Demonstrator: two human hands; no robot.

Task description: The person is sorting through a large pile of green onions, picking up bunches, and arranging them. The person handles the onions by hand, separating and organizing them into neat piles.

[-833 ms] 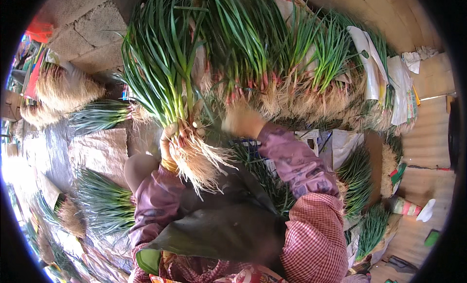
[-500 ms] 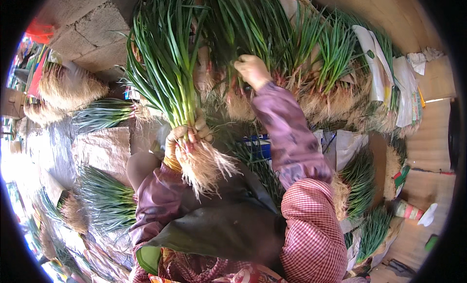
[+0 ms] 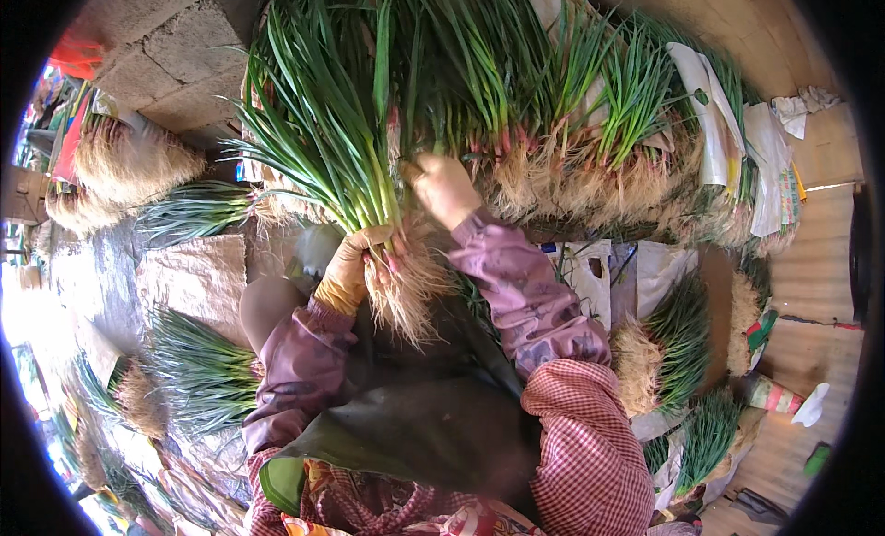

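Note:
My left hand (image 3: 358, 264), in a yellowish glove, is closed round the base of a thick bunch of spring onions (image 3: 355, 158). Their green leaves fan up and away, and pale stringy roots (image 3: 401, 301) hang below the fist. Just right of this bunch is my right hand (image 3: 444, 190), also gloved. Its fingers are closed and slightly blurred, apparently round the stems of more spring onions, partly hidden behind the hand. Beyond both hands lies a long heap of spring onions (image 3: 493, 84), with red-tinged stem bases and roots toward me.
More bundles lie at the left (image 3: 203, 375) and right (image 3: 682, 342). A brown sheet (image 3: 192, 282) is spread at the left. White plastic sacking (image 3: 705, 112) covers part of the heap at the right. Concrete blocks (image 3: 157, 61) stand at the far left. A dark apron (image 3: 415, 425) covers my lap.
My right hand has drawn back from the heap, down and left toward the held bunch. My left hand has shifted slightly right and away from me, its bunch tilting more to the left.

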